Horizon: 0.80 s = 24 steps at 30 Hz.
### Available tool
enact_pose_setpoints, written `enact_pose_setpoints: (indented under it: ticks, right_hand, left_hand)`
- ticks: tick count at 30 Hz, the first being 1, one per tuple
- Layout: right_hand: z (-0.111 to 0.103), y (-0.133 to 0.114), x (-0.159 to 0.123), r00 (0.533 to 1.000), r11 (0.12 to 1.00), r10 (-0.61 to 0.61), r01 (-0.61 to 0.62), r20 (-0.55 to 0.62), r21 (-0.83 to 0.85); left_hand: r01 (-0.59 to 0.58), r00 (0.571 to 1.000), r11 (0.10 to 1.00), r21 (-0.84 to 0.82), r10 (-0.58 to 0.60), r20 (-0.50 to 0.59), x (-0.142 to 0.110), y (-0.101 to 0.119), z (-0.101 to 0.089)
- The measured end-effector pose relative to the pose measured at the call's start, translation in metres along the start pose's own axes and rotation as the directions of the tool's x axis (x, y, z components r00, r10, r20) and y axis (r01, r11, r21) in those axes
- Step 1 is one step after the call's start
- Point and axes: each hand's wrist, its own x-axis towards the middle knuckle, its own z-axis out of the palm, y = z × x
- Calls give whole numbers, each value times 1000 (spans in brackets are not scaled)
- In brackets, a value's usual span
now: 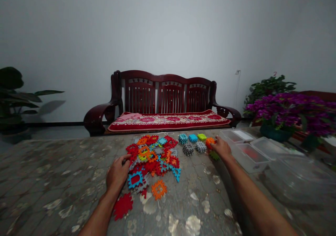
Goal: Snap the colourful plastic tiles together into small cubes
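Observation:
A heap of interlocking plastic tiles [151, 166] in red, orange, blue, grey and yellow lies on the table. My left hand [117, 173] is at the heap's left edge, fingers curled beside a red tile [132, 151]; what they hold, if anything, is hidden. To the right, small stacks sorted by colour stand in two rows, among them a blue stack [193, 138] and a grey stack [188, 149]. My right hand [222, 148] closes its fingers on the orange stack [209, 142]. Just below that hand is a dark green tile [214, 155], partly covered.
Clear plastic boxes and lids, including a divided box [252, 156], lie on the right. Purple flowers [291, 110] in a pot stand behind them. A loose orange tile [159, 189] and a red tile [123, 206] lie nearer me. A wooden bench [162, 92] stands beyond the table.

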Motion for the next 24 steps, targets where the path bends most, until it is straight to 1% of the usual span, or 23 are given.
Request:
enact_pose_setpoints:
  ticks: [3, 6, 9, 14, 19, 24]
  right_hand:
    - [1, 1, 1, 999, 999, 2, 0, 38, -53]
    - [3, 2, 1, 1000, 998, -11, 12, 13, -69]
    - [7, 2, 4, 1000, 998, 7, -6, 21, -63]
    - [13, -2, 11, 991, 998, 65, -63, 115, -24]
    - [17, 2, 16, 987, 998, 51, -58, 153, 40]
    - [22, 5, 19, 988, 999, 37, -41, 147, 23]
  left_hand:
    - [6, 1000, 1000, -2, -6, 1, 0, -1, 1]
    - [13, 1000, 1000, 3, -13, 7, 0, -1, 1]
    - [6, 1000, 1000, 4, -6, 13, 0, -1, 0]
    - [13, 1000, 1000, 18, -13, 20, -1, 2, -2]
    - [14, 1000, 1000, 15, -14, 7, -2, 4, -4]
    - [21, 1000, 1000, 3, -21, 6, -3, 5, -5]
